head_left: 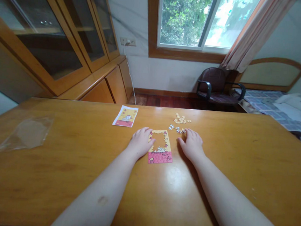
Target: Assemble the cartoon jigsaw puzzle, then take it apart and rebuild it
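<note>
Two hands are flanking a part-built puzzle (159, 156) on the table (55, 175).
Left hand's (141, 141) relaxed fingers are touching its left edge; right hand (192, 143) is lying flat, empty, fingertips at loose pieces (180, 121).

home bedroom: bed (285, 103), wooden cabinet (66, 49), curtained window (201, 19).

One bench (55, 175) carries two hands, the left hand (141, 140) and the right hand (192, 144). Between their fingers lies one part-built puzzle (160, 156). Just beyond the right fingers sit two clusters of loose pieces (181, 120), too small to count. Beyond the left fingers lies one picture card (125, 116), and far left of them one clear bag (26, 132).
</note>
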A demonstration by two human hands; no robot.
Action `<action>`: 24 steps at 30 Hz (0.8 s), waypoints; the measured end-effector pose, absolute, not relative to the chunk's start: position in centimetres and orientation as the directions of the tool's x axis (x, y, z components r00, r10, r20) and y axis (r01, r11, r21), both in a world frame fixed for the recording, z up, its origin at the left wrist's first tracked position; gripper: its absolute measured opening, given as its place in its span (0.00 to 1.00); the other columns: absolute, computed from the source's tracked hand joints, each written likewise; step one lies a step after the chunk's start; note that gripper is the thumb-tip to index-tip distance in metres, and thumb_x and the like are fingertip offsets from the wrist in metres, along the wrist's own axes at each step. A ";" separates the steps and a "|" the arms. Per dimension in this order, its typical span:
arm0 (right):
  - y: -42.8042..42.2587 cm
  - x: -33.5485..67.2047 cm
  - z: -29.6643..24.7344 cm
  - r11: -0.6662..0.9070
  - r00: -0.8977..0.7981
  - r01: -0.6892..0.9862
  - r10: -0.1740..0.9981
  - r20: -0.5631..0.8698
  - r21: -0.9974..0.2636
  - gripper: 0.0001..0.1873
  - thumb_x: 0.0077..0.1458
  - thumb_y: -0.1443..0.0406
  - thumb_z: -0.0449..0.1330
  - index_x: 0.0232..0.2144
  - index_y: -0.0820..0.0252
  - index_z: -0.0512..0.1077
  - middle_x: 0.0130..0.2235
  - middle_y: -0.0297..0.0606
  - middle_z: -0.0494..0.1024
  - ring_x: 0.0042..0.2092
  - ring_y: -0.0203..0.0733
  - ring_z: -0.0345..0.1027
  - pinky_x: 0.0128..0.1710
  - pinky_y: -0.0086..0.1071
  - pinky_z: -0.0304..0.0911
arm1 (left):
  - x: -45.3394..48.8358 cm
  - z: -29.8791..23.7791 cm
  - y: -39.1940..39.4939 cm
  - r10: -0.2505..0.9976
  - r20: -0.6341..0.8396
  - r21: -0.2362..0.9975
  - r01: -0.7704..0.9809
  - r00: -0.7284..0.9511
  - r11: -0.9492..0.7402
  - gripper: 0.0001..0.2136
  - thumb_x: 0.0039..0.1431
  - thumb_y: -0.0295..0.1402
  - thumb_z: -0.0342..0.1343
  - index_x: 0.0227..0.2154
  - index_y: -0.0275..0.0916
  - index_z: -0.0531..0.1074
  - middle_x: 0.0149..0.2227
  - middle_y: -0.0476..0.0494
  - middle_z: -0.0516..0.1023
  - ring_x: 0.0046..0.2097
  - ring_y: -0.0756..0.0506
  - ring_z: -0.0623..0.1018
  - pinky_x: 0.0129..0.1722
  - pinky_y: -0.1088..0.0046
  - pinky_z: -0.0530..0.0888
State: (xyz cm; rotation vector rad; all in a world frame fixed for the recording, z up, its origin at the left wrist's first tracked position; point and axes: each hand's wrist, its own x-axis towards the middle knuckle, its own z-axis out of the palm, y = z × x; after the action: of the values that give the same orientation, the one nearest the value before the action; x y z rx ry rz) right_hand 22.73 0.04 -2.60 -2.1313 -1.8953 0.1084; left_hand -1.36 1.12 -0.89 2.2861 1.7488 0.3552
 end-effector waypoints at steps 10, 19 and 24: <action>0.0 23.2 -2.0 -0.185 0.188 0.975 0.982 0.014 -0.123 0.26 0.59 0.55 0.49 0.58 0.53 0.62 0.61 0.45 0.62 0.60 0.55 0.53 0.56 0.47 0.47 | -1.4 -1.1 1.2 0.968 0.047 0.335 0.909 0.248 -0.249 0.21 0.58 0.39 0.51 0.54 0.39 0.66 0.57 0.37 0.67 0.57 0.38 0.67 0.57 0.59 0.64; 0.0 23.7 -1.3 -0.178 0.192 0.975 0.977 0.097 -0.134 0.16 0.57 0.55 0.54 0.38 0.60 0.74 0.42 0.46 0.75 0.46 0.50 0.66 0.48 0.41 0.54 | -1.5 -1.0 1.2 0.966 0.057 0.361 0.897 0.252 -0.255 0.20 0.58 0.39 0.51 0.53 0.39 0.67 0.57 0.37 0.67 0.57 0.37 0.67 0.57 0.57 0.64; 0.3 23.8 -1.2 -0.193 0.210 0.969 0.972 0.104 -0.154 0.14 0.58 0.57 0.53 0.36 0.58 0.75 0.41 0.45 0.75 0.44 0.49 0.66 0.44 0.39 0.55 | -1.5 -1.0 1.2 0.968 0.058 0.374 0.894 0.244 -0.248 0.20 0.57 0.38 0.51 0.52 0.39 0.67 0.57 0.37 0.67 0.57 0.37 0.67 0.57 0.57 0.64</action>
State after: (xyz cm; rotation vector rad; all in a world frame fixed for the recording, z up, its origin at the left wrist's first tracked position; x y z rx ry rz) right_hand 23.79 0.31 -1.24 -2.2922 -1.8655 0.0253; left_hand -1.47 1.21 -0.98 2.2549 1.7368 0.4055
